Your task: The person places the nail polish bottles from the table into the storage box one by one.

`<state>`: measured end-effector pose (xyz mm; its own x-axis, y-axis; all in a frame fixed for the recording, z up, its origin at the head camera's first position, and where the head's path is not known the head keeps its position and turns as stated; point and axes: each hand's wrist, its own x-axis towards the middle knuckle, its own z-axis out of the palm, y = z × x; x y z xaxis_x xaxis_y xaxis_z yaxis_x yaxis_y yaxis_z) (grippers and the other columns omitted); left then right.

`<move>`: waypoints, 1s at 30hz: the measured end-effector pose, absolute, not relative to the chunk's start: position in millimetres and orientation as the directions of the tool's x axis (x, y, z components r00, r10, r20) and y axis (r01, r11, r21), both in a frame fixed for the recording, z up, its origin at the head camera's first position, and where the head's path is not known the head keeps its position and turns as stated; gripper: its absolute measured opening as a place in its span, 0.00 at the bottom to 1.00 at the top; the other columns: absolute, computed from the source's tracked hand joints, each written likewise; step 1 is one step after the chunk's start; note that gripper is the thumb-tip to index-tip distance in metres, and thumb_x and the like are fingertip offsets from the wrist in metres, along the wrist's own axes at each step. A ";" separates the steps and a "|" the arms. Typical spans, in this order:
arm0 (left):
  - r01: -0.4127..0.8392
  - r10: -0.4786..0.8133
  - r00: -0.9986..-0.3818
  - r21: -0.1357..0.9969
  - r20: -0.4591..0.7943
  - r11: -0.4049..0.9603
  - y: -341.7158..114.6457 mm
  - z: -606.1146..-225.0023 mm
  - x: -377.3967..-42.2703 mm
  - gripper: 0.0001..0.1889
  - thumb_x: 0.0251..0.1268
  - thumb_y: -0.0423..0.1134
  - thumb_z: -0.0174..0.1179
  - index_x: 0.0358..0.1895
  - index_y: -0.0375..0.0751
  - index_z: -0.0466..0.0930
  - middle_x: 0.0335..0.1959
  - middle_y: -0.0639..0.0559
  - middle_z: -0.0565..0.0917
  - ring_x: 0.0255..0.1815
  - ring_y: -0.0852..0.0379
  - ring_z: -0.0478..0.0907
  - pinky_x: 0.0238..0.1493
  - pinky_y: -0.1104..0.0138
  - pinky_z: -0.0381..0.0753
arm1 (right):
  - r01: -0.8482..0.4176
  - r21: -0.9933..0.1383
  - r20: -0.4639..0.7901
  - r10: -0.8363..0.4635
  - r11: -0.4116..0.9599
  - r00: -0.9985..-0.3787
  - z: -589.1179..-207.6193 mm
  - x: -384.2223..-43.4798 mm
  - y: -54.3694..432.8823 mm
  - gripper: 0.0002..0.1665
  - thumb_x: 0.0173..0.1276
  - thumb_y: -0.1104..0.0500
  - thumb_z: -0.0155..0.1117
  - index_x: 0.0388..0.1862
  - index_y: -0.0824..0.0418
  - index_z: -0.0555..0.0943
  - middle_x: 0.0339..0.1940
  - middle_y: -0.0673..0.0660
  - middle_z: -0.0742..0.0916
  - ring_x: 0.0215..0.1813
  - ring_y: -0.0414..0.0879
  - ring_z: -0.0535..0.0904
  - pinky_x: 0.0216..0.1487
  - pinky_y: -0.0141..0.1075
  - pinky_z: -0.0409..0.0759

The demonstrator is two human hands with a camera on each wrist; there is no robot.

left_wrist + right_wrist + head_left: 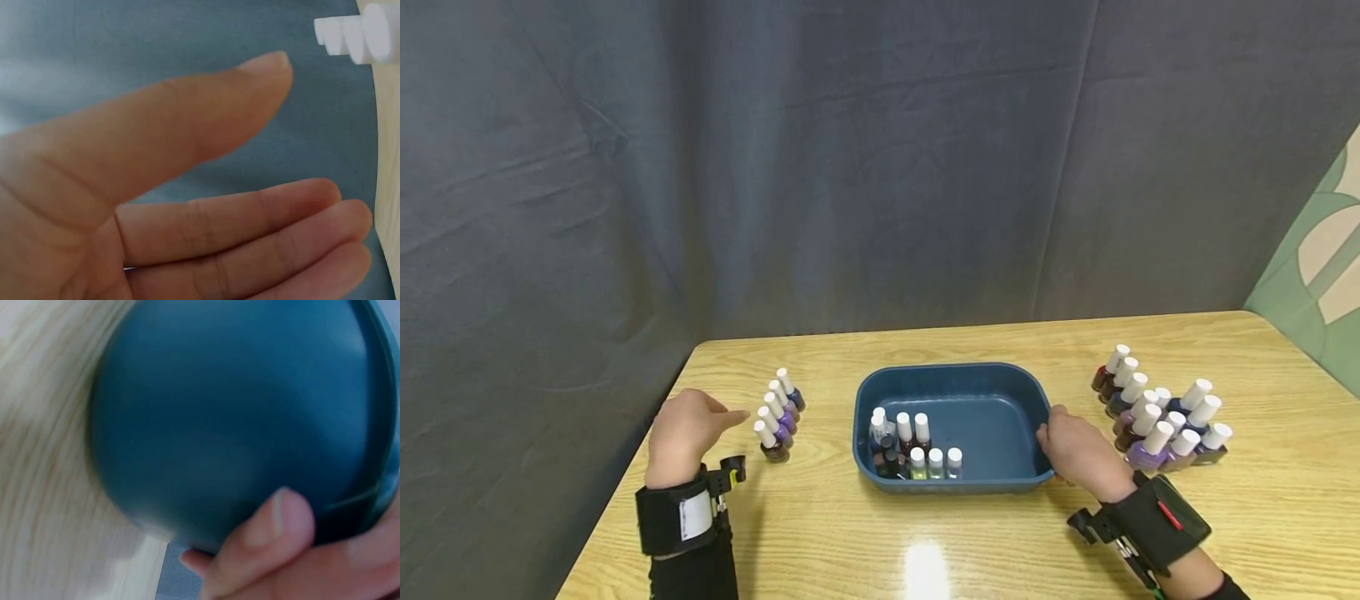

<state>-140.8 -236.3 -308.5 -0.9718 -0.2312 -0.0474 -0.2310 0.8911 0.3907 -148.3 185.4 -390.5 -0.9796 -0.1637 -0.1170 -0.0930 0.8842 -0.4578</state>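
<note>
In the head view my right hand [1078, 450] holds the right end of a dark blue plastic tub [955, 485]. The right wrist view shows fingers [275, 525] against the outside of the tub's wall [237, 425], close under its rim. Several white-capped nail polish bottles [917, 460] stand in the left part of the tub. My left hand [688, 429] hovers over the table's left side with nothing in it, its fingers [250, 231] extended and the thumb apart. Just right of it stands a slanted row of nail polish bottles [781, 421], purple, dark and blue.
A larger group of nail polish bottles [1150, 446] stands close together on the table right of the tub, near my right hand. The wooden table [820, 533] ends at a grey curtain [880, 167] behind and to the left. A green patterned surface [1315, 267] is at far right.
</note>
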 end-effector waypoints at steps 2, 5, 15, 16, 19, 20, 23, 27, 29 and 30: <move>-0.231 -0.222 -0.973 0.382 -0.067 0.895 -236.7 -310.1 -143.8 0.16 0.52 0.47 0.63 0.27 0.34 0.85 0.21 0.48 0.79 0.22 0.54 0.70 0.21 0.66 0.64 | -0.088 -0.452 -0.123 -0.160 0.888 -0.979 -390.5 -148.6 185.6 0.15 0.70 0.63 0.42 0.40 0.78 0.65 0.14 0.55 0.75 0.14 0.44 0.70 0.21 0.35 0.64; -0.227 -0.211 -0.974 0.381 -0.084 0.896 -235.5 -311.5 -146.8 0.16 0.51 0.47 0.63 0.27 0.34 0.85 0.22 0.48 0.80 0.23 0.54 0.70 0.21 0.66 0.65 | -0.084 -0.451 -0.129 -0.158 0.889 -0.979 -390.5 -149.0 186.1 0.16 0.70 0.62 0.41 0.41 0.79 0.64 0.13 0.55 0.75 0.14 0.44 0.70 0.21 0.35 0.64; -0.229 -0.184 -0.970 0.359 -0.156 0.905 -220.3 -321.8 -156.2 0.18 0.49 0.46 0.65 0.10 0.42 0.74 0.11 0.58 0.66 0.17 0.59 0.64 0.19 0.69 0.59 | -0.090 -0.456 -0.130 -0.167 0.885 -0.977 -390.5 -149.0 186.2 0.16 0.70 0.63 0.41 0.42 0.80 0.64 0.13 0.55 0.74 0.14 0.44 0.70 0.21 0.35 0.63; -0.230 -0.183 -0.970 0.356 -0.162 0.906 -218.9 -323.0 -157.4 0.19 0.49 0.47 0.65 0.09 0.42 0.73 0.11 0.57 0.66 0.17 0.59 0.64 0.19 0.69 0.59 | -0.089 -0.455 -0.132 -0.166 0.886 -0.977 -390.6 -149.1 186.2 0.17 0.70 0.63 0.41 0.42 0.80 0.64 0.13 0.55 0.74 0.14 0.44 0.70 0.21 0.35 0.64; -0.242 -0.188 -0.965 0.342 -0.185 0.908 -216.0 -325.9 -160.5 0.20 0.49 0.48 0.65 0.09 0.42 0.71 0.10 0.56 0.67 0.15 0.59 0.64 0.18 0.69 0.59 | -0.090 -0.450 -0.129 -0.164 0.889 -0.978 -391.1 -149.1 186.2 0.17 0.70 0.63 0.41 0.42 0.80 0.64 0.14 0.56 0.74 0.14 0.44 0.70 0.21 0.35 0.64; -0.245 -0.189 -0.964 0.339 -0.189 0.908 -215.5 -326.7 -161.2 0.20 0.49 0.48 0.65 0.09 0.41 0.71 0.10 0.55 0.68 0.15 0.58 0.65 0.18 0.68 0.60 | -0.090 -0.449 -0.129 -0.164 0.889 -0.978 -391.0 -149.0 186.2 0.17 0.70 0.63 0.41 0.43 0.80 0.64 0.14 0.56 0.74 0.14 0.44 0.70 0.21 0.35 0.64; -0.257 -0.196 -0.959 0.336 -0.206 0.906 -215.3 -328.5 -162.6 0.19 0.49 0.47 0.65 0.12 0.38 0.75 0.10 0.53 0.72 0.15 0.58 0.67 0.18 0.68 0.61 | -0.098 -0.446 -0.120 -0.168 0.890 -0.979 -391.2 -149.1 186.1 0.17 0.69 0.63 0.41 0.42 0.81 0.64 0.14 0.56 0.74 0.14 0.44 0.69 0.21 0.35 0.64; -0.264 -0.192 -0.955 0.348 -0.228 0.900 -215.5 -329.7 -163.4 0.16 0.50 0.45 0.65 0.15 0.37 0.78 0.12 0.50 0.77 0.16 0.57 0.69 0.20 0.68 0.62 | -0.102 -0.450 -0.119 -0.173 0.887 -0.978 -390.8 -149.2 186.3 0.17 0.69 0.63 0.41 0.42 0.81 0.64 0.14 0.56 0.73 0.14 0.44 0.69 0.20 0.35 0.63; -0.258 -0.186 -0.956 0.352 -0.227 0.900 -215.6 -330.2 -163.4 0.14 0.49 0.43 0.65 0.16 0.37 0.79 0.13 0.50 0.78 0.17 0.57 0.71 0.20 0.68 0.63 | -0.100 -0.452 -0.123 -0.173 0.886 -0.977 -390.3 -149.2 186.3 0.17 0.70 0.63 0.41 0.42 0.81 0.64 0.14 0.56 0.73 0.14 0.44 0.69 0.21 0.35 0.63; -0.254 -0.183 -0.958 0.351 -0.223 0.901 -215.6 -330.2 -163.3 0.14 0.49 0.43 0.65 0.16 0.37 0.79 0.13 0.50 0.78 0.17 0.57 0.71 0.20 0.68 0.63 | -0.101 -0.452 -0.122 -0.174 0.886 -0.977 -390.0 -149.3 186.3 0.17 0.70 0.63 0.41 0.42 0.81 0.64 0.14 0.56 0.74 0.14 0.44 0.69 0.21 0.35 0.63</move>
<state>-163.3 -215.6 -330.2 -0.9576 -0.1828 -0.2228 -0.2537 0.9012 0.3512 -149.3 186.3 -390.0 -0.9771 -0.1739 -0.1224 -0.1012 0.8865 -0.4515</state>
